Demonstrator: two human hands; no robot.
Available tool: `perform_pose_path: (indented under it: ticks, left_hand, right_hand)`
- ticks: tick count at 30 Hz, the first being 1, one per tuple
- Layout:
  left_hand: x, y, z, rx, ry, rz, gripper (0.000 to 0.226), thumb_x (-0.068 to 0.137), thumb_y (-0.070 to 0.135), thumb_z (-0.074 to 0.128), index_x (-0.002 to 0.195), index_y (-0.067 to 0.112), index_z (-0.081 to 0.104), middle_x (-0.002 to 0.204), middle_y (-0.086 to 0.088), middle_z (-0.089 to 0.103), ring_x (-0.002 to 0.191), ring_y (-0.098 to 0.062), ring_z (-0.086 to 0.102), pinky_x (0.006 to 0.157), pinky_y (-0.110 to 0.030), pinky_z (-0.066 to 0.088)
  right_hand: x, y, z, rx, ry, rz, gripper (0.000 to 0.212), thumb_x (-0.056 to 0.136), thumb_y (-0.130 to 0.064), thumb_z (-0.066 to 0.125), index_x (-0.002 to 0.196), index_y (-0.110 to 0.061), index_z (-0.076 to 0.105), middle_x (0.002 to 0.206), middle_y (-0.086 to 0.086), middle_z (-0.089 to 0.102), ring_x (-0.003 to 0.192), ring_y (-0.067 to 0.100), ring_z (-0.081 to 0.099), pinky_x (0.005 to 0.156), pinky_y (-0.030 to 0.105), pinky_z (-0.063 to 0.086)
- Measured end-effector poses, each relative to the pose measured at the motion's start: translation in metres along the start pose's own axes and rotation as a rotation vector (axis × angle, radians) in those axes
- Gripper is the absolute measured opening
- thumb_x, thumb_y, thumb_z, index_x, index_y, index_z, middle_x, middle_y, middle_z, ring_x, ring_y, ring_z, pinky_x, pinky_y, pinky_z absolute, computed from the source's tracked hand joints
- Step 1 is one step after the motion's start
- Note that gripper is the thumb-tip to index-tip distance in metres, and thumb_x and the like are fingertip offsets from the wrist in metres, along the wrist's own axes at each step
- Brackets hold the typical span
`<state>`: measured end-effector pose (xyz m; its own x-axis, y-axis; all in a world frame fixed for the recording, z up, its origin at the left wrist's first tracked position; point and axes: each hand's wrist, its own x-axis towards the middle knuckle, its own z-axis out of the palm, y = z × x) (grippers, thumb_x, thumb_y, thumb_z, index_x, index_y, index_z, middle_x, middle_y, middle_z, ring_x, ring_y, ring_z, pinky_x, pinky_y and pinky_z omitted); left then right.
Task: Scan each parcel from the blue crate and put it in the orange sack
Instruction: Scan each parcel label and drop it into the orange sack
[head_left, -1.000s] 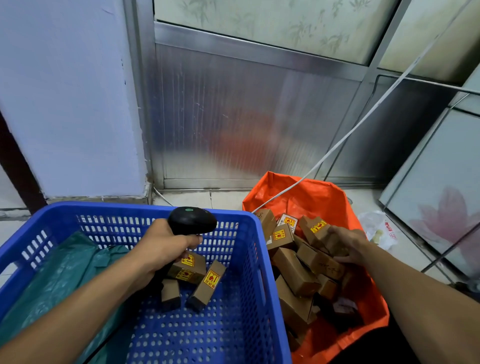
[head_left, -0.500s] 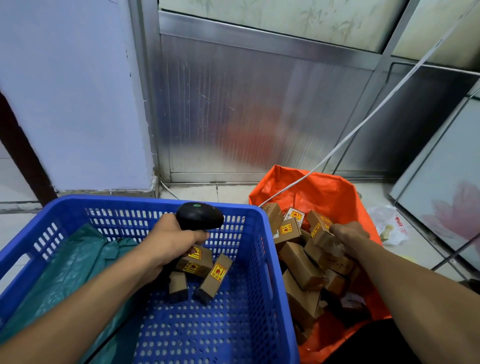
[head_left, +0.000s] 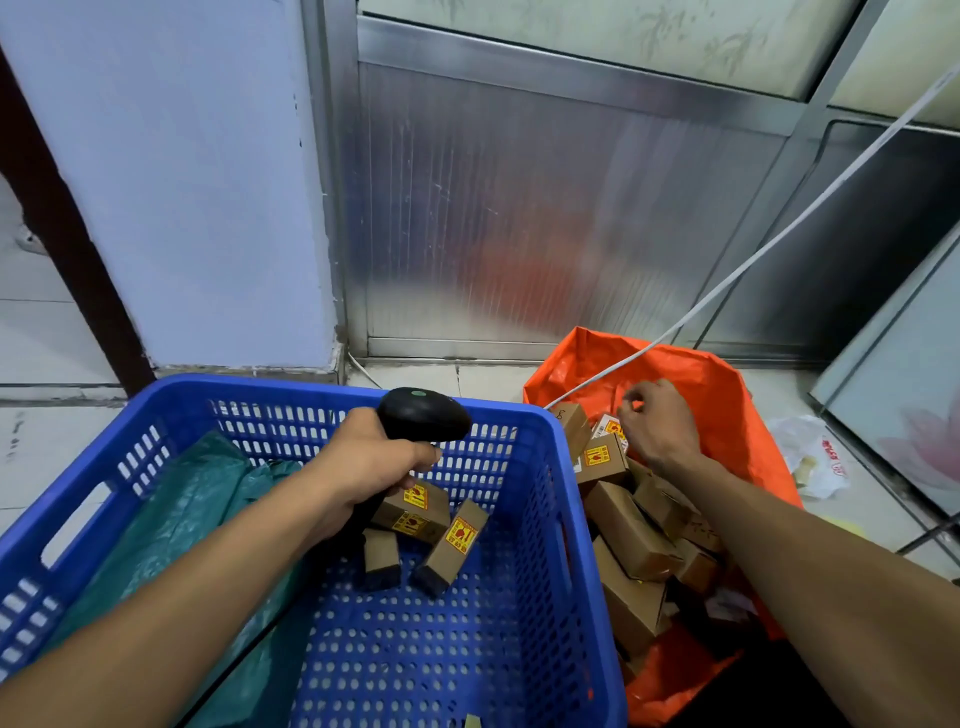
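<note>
A person's left hand (head_left: 363, 462) grips a black scanner (head_left: 423, 421) over the blue crate (head_left: 561, 519) — three parcels (head_left: 413, 512) inside — while the right hand (head_left: 657, 423), loosely curled and holding nothing, hovers above the parcel-filled orange sack (head_left: 717, 395).

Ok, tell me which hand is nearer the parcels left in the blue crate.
Left. The left hand, gripping the scanner, sits right above the crate's parcels. The right hand is over the orange sack, outside the crate.
</note>
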<state>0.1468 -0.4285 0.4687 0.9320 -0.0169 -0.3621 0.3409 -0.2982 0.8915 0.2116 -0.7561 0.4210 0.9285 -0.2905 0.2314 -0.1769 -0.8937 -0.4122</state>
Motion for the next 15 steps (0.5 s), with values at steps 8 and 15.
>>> perform_pose_path:
  ticks: [8, 15]
  left_hand:
    - [0.003, 0.004, -0.018, -0.035, 0.025, -0.055, 0.01, 0.084, -0.002, 0.072, 0.094, 0.001, 0.071, 0.064, -0.008, 0.067, 0.056, -0.017, 0.056, 0.061, -0.031, 0.048]
    - [0.006, 0.007, -0.024, -0.045, 0.034, -0.057, 0.005, 0.082, -0.002, 0.069, 0.086, 0.002, 0.07, 0.071, -0.012, 0.063, 0.059, -0.02, 0.053, 0.055, -0.027, 0.042]
  right_hand:
    - [-0.038, -0.083, 0.052, -0.149, -0.245, -0.513, 0.021, 0.102, -0.031, 0.047, 0.097, -0.015, 0.059, 0.094, -0.004, 0.05, 0.079, 0.013, 0.052, 0.072, 0.029, 0.041]
    - [-0.09, -0.128, 0.148, -0.242, -0.661, -0.497, 0.037, 0.101, -0.036, 0.045, 0.131, -0.015, 0.05, 0.13, 0.01, 0.042, 0.119, 0.027, 0.046, 0.099, 0.048, 0.048]
